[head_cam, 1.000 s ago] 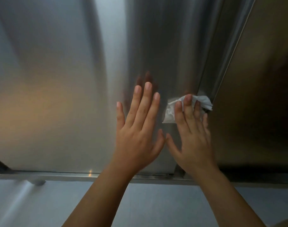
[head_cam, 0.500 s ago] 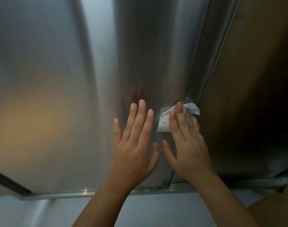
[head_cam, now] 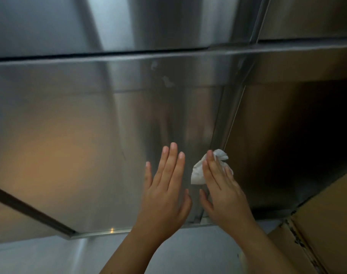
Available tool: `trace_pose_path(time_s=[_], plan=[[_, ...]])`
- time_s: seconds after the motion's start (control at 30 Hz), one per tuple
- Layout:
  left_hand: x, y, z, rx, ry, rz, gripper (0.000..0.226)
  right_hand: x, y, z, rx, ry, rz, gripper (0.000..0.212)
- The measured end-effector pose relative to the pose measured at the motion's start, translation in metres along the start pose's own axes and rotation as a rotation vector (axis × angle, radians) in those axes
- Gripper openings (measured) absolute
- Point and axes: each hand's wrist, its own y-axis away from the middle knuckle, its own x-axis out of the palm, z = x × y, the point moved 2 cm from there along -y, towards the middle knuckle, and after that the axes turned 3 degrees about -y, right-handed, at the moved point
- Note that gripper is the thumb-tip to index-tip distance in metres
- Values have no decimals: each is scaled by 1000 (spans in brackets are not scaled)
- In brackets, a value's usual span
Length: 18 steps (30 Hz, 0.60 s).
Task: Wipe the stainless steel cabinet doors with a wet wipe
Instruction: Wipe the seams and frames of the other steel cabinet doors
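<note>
Left hand: I am laying my left hand point(head_cam: 164, 190) flat against the left cabinet door point(head_cam: 70, 155). The fingers are straight and slightly fanned, the thumb is sticking out sideways, and it is holding nothing.
Right hand: I am pressing my right hand point(head_cam: 222, 188) onto the wet wipe point(head_cam: 197, 175), fingers straight and close together, thumb splaying toward the left hand.
Wipe position: the crumpled white wipe is lying under my right fingers against the left door's right edge, just beside the vertical seam point(head_cam: 231, 123). It is poking out to the left of the fingers and past the fingertips.
Grip: the wipe seems to be pinned by flat fingers only; the part under my palm is hiding from view.
Hands together: they are sitting side by side low on the door, thumbs near but apart.
Right cabinet door point(head_cam: 287, 135): it is lying mostly in dark shadow.
Upper doors point(head_cam: 50, 22): they are showing above a horizontal gap.
Smudges point(head_cam: 165, 81): pale marks are showing high on the left door.
Cardboard box point(head_cam: 326, 224): it is standing at lower right, near the right door's bottom edge.
</note>
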Motion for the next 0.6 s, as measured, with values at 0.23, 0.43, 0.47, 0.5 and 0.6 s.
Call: trace_pose_path(time_s=[0.23, 0.43, 0.47, 0.5, 0.6], plan=[[-82, -31, -23, -46, 106, 92, 78, -90, -42, 37, 70, 1, 53, 68], [-143, -58, -44, -45, 114, 204, 72, -164, -67, 58, 115, -41, 96, 69], [-151, -63, -49, -56, 120, 218, 71, -176, -71, 60, 130, -46, 97, 70], [-158, -67, -54, -65, 127, 229, 70, -189, -72, 62, 153, -54, 93, 71], [-177, -82, -72, -82, 142, 228, 69, -227, -78, 63, 204, -45, 54, 73]])
